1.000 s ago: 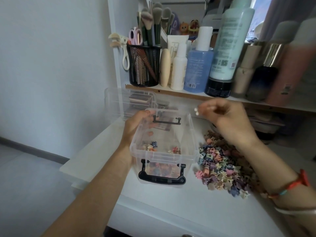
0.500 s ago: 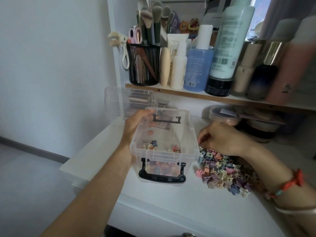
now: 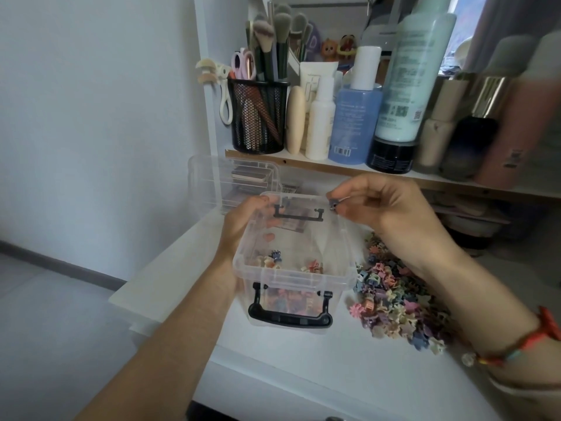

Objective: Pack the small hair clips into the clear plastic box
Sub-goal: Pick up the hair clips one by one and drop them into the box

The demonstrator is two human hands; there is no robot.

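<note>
The clear plastic box [image 3: 291, 279] with black handles stands open on the white table, with several small hair clips [image 3: 274, 259] on its bottom. My left hand [image 3: 243, 221] grips the box's left wall. My right hand [image 3: 382, 205] hovers over the box's far right corner, fingertips pinched on a small dark hair clip [image 3: 333, 205]. A heap of pastel hair clips [image 3: 394, 299] lies on the table just right of the box, partly under my right forearm.
The box's clear lid [image 3: 212, 183] leans at the back left. A shelf [image 3: 349, 168] above carries a black mesh cup of brushes [image 3: 258, 117] and several bottles. The table's left edge [image 3: 145, 287] drops to the floor.
My right hand dipped to the clip heap, then rose with a clip and moved left over the box. The left hand and box stayed put.
</note>
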